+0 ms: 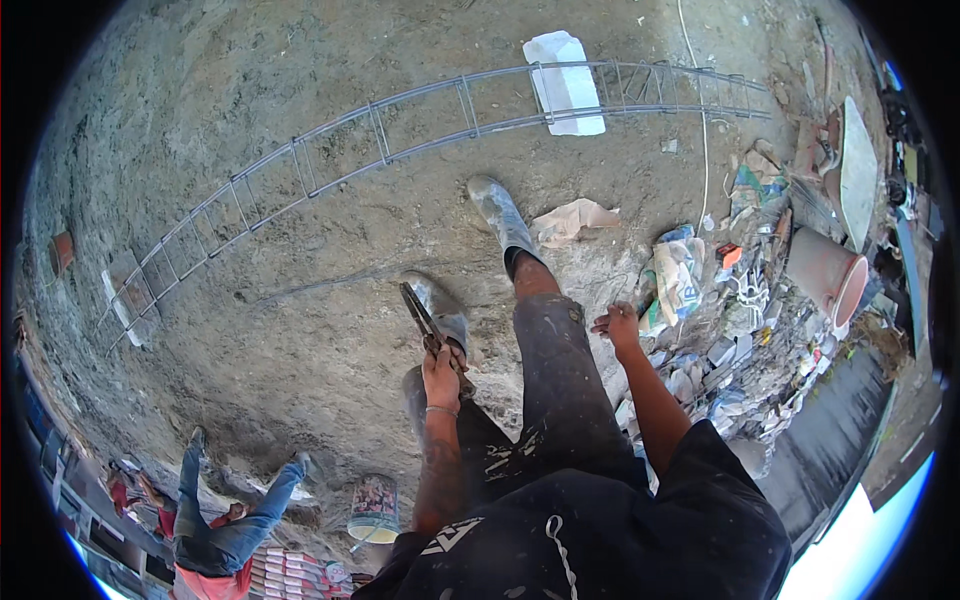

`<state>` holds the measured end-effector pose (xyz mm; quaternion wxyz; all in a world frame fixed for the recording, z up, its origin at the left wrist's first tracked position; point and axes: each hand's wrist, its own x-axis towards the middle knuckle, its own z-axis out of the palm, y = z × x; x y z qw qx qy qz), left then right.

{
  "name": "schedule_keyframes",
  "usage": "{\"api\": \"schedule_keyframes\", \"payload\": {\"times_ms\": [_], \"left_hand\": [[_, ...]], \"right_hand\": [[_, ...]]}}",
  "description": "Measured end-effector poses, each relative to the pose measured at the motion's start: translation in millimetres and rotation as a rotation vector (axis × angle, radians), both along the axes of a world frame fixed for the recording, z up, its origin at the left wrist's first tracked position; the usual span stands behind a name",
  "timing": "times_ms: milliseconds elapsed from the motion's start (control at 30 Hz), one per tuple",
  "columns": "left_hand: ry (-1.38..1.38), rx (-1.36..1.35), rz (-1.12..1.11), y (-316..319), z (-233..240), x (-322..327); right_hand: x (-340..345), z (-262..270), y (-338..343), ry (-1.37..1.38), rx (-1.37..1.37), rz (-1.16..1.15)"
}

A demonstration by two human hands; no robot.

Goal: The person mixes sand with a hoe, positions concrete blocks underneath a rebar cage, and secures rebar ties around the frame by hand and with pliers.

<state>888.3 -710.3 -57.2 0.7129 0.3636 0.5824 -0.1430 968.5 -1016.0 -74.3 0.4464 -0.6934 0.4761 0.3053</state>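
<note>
My left hand [441, 381] grips a long, dark, worn hand tool [421, 316], whose exact kind I cannot make out. It points up and left, overlapping one of my dusty rubber boots [441, 300]. My right hand [621, 328] hangs beside my right knee, its fingers bent; whether anything thin is between them I cannot tell. In front of me a long steel rebar cage [382, 139] with stirrups stretches across the dirt ground. It lies over a white block [564, 86] near its right part and a second block [133, 289] towards its left end.
Torn paper [576, 222], a crumpled sack [679, 274], a tipped bucket [825, 276] and rubble [720, 375] lie to my right. A white cord [703, 150] crosses the ground by the cage. Behind left stand a paint bucket [374, 506] and a person in jeans [251, 529].
</note>
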Motion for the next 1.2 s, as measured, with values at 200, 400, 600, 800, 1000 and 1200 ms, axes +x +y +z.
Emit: {"api": "schedule_keyframes", "payload": {"times_ms": [200,400,600,800,1000,1200], "left_hand": [[0.076,0.125,-0.296,10.5,-29.2,0.5],[0.016,0.112,-0.269,-48.8,-33.5,47.2],[0.111,0.644,-0.616,-121.9,-58.6,51.5],[0.142,0.751,-0.362,-291.4,-96.8,103.3],[0.113,0.818,-0.349,-398.8,-155.6,176.2],[-0.047,0.861,-0.383,-444.2,-178.5,237.0]], "right_hand": [[-120.6,62.3,-71.9,0.213,-0.117,-0.215],[-92.5,67.0,-173.3,-0.153,-0.680,0.112],[106.9,44.6,-139.9,-0.506,-0.267,0.077],[181.6,-29.4,-188.5,-0.491,0.239,-0.050],[198.6,-26.9,-256.2,-0.394,0.266,-0.022],[204.4,-21.5,-322.5,-0.308,0.252,-0.146]]}}
